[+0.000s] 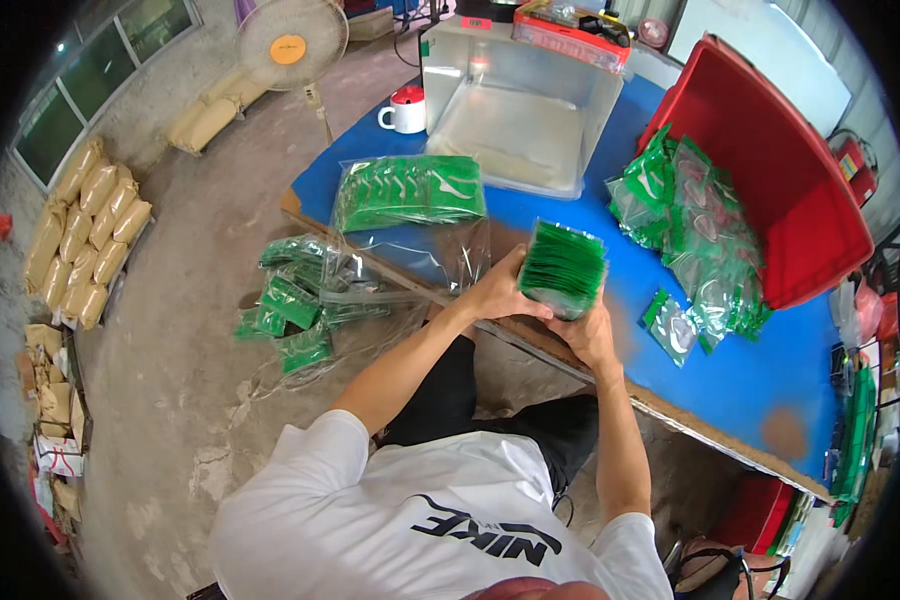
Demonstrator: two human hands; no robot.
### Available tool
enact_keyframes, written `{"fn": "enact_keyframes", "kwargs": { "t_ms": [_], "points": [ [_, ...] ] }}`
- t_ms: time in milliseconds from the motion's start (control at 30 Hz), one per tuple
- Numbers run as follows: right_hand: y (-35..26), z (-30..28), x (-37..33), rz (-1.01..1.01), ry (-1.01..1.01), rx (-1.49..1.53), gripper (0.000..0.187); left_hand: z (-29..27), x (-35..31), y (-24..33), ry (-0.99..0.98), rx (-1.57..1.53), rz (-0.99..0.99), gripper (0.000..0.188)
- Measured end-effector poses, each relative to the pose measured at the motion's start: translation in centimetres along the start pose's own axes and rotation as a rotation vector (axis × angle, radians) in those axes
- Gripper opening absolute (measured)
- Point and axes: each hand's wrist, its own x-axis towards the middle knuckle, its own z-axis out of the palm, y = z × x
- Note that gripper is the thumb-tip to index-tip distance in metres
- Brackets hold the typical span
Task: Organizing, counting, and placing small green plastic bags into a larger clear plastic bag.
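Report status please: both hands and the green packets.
Left hand and right hand clasp one stack of green packets. Held above blue table edge. Nothing blocking.

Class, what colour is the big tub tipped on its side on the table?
The tub is red, resting on the blue table; the head view shows it.

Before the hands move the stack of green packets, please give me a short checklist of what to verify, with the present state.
1. Stack of green packets held from both sides by left hand and right hand: ok.
2. Stack edges aligned: cannot tell.
3. Clear bag of packets lies apart from the stack: ok.
4. Loose packets spilling from the tipped red tub stay right of the hands: ok.
5. Bare blue tabletop beyond the stack: ok.
6. White mug stands far from the hands: ok.
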Motion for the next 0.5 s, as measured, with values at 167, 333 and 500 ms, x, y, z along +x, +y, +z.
{"fn": "enact_keyframes", "kwargs": {
  "t_ms": [167, 333, 500],
  "points": [
    [-1.8, -1.0, -0.6, -0.007, -0.001, -0.028, 0.089, -0.4, -0.6, 2.4, 0.015, 0.002, 0.023, 0.073],
    [0.3, -2.6, -2.3, 0.222, -0.139, 0.601, 0.082, -0.6, -2.1, 5.9, -0.025, -0.569, -0.194, 0.075],
    [-3.1, -1.9, -1.8, 0.145, 0.168, 0.337, 0.094, 1.0, -2.1, 5.9, -0.027, -0.434, -0.123, 0.084]
  ]
}}
